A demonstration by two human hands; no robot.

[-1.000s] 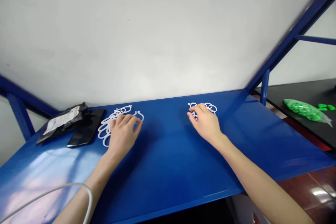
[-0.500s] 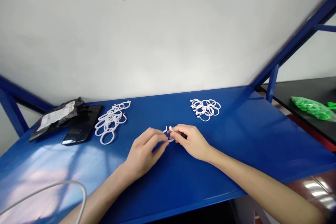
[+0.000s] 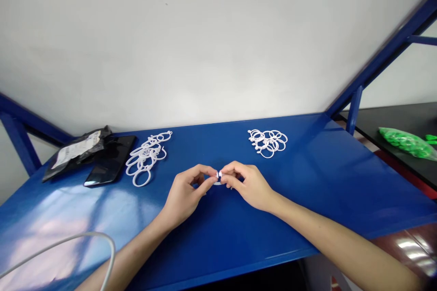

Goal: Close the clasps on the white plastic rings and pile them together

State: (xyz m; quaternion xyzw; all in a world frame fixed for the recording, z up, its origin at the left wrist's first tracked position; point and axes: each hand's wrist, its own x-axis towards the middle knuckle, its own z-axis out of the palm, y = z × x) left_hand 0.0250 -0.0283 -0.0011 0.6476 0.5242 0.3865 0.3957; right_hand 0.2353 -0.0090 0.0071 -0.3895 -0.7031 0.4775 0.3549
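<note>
Between my two hands is a white plastic ring, mostly hidden by the fingers, with its two ends close together at the top. My left hand pinches one end between thumb and forefinger. The other end is pinched by my right hand in the same way. Whether the ends touch is too small to tell. To the left lies a tangled pile of white rings. Another pile of white rings rests beyond my right hand.
A black plastic parcel with a white label and a black phone lie at the left of the blue table. A white cable loops across the front left. A bag of green pieces sits on a dark table at right.
My left hand has shifted its grip up to the ring's end, and the two ends are closer together. My right hand has barely moved.
</note>
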